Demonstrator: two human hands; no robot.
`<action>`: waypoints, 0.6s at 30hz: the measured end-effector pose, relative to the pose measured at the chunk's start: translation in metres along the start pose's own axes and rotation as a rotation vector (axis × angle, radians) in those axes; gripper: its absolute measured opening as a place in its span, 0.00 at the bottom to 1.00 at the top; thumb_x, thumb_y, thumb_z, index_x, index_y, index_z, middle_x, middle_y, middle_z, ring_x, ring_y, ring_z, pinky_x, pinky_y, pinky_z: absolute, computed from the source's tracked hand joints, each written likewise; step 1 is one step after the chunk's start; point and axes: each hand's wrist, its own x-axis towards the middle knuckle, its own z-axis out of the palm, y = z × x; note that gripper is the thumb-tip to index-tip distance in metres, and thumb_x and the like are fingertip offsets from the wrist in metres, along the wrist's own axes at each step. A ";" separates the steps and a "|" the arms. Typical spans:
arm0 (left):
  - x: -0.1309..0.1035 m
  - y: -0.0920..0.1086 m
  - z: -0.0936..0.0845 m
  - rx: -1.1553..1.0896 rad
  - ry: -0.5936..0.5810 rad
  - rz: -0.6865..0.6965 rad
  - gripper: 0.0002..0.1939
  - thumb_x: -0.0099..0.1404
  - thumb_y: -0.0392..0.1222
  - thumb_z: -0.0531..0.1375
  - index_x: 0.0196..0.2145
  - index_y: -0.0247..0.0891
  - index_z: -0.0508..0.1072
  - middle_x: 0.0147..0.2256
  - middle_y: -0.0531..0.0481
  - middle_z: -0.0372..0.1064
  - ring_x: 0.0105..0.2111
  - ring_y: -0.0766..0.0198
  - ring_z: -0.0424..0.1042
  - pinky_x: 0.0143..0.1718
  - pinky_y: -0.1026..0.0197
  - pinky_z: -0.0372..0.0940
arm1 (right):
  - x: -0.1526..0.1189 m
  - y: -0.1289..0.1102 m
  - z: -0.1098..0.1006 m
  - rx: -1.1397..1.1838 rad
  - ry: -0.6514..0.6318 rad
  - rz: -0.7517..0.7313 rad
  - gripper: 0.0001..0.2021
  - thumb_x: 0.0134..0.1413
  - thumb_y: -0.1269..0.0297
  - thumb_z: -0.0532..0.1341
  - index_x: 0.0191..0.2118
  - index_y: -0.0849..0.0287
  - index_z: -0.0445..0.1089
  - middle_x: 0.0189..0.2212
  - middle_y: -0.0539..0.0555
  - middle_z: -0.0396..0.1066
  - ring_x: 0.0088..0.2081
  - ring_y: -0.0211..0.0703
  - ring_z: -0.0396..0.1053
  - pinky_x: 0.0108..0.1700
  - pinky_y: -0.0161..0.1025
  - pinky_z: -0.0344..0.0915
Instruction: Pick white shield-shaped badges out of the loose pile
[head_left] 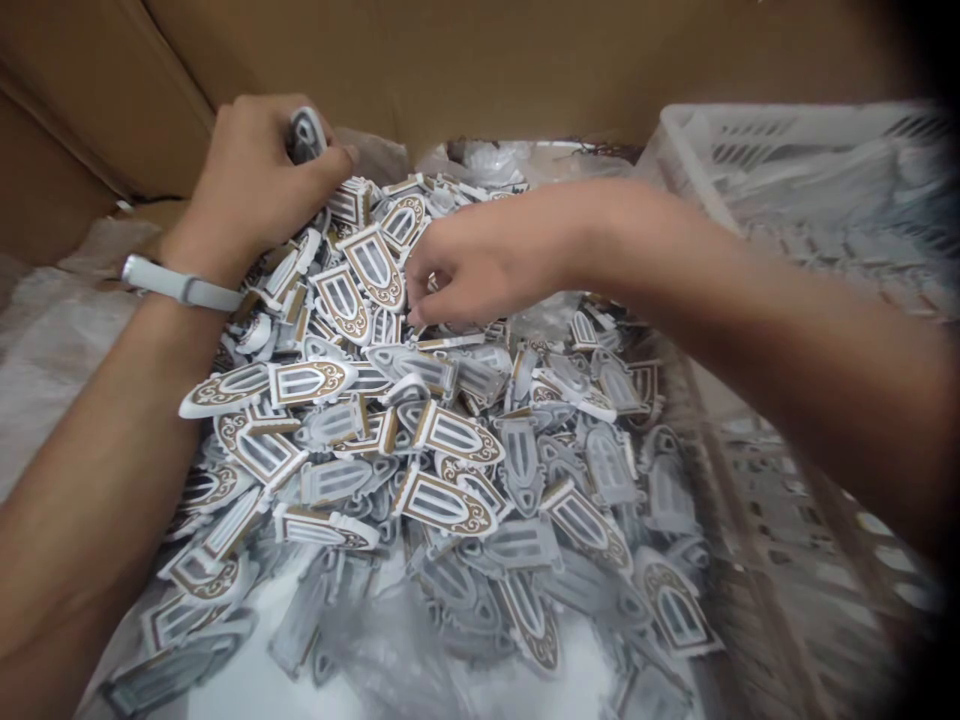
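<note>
A big heap of small arch-shaped pieces [450, 435], white with gold scrollwork on one face and grey on the other, fills the middle. Above its back left part is my left hand [262, 165], closed round a grey and white arch-shaped piece [306, 135] that stands up between thumb and fingers; a pale band circles the wrist. My right hand [480, 265] reaches in from the right, palm down at the back of the heap. Its thumb and fingertips curl close together at the pieces; whether they grip one cannot be made out.
At the right stands a white slatted plastic crate [686, 150] with clear plastic and more pieces inside. Brown cardboard walls [450, 70] rise behind the heap. Crumpled clear plastic [56, 330] lies at the left, and more covers the front of the heap.
</note>
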 end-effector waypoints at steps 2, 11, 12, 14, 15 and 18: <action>0.000 0.000 0.001 -0.009 -0.006 0.006 0.15 0.62 0.47 0.65 0.38 0.32 0.85 0.31 0.50 0.75 0.32 0.67 0.68 0.36 0.60 0.55 | 0.000 0.000 -0.001 0.000 -0.007 -0.005 0.15 0.69 0.60 0.61 0.51 0.61 0.83 0.38 0.51 0.78 0.39 0.41 0.73 0.45 0.40 0.67; 0.000 -0.001 0.000 -0.020 -0.005 -0.004 0.15 0.62 0.46 0.66 0.39 0.32 0.86 0.32 0.50 0.76 0.32 0.67 0.67 0.36 0.61 0.55 | 0.001 0.001 -0.001 -0.012 -0.009 0.007 0.13 0.68 0.60 0.61 0.48 0.54 0.84 0.37 0.49 0.80 0.37 0.42 0.75 0.38 0.39 0.67; 0.000 -0.001 0.000 -0.021 -0.005 -0.009 0.15 0.62 0.46 0.66 0.39 0.32 0.86 0.32 0.50 0.76 0.32 0.67 0.67 0.36 0.61 0.55 | 0.001 0.000 -0.001 -0.009 -0.008 0.008 0.13 0.68 0.60 0.61 0.47 0.54 0.84 0.38 0.48 0.81 0.37 0.42 0.75 0.38 0.39 0.67; -0.001 -0.002 0.000 -0.021 -0.005 -0.009 0.14 0.62 0.46 0.67 0.39 0.32 0.86 0.31 0.51 0.75 0.32 0.68 0.67 0.35 0.61 0.54 | 0.001 0.000 -0.001 -0.002 -0.009 0.014 0.13 0.67 0.60 0.61 0.47 0.54 0.84 0.38 0.48 0.81 0.37 0.42 0.75 0.39 0.39 0.67; -0.001 -0.002 0.001 -0.021 -0.005 -0.008 0.14 0.62 0.46 0.67 0.38 0.32 0.86 0.31 0.51 0.75 0.31 0.68 0.67 0.35 0.61 0.54 | 0.001 0.000 -0.001 0.006 -0.013 0.016 0.13 0.67 0.60 0.62 0.46 0.54 0.84 0.38 0.48 0.81 0.38 0.42 0.75 0.39 0.39 0.67; -0.001 -0.002 0.002 -0.014 -0.004 -0.003 0.14 0.62 0.45 0.66 0.38 0.31 0.86 0.31 0.51 0.74 0.32 0.69 0.67 0.36 0.61 0.55 | 0.001 0.000 -0.001 0.020 -0.020 0.017 0.12 0.67 0.61 0.62 0.46 0.55 0.84 0.37 0.48 0.81 0.38 0.42 0.76 0.40 0.39 0.67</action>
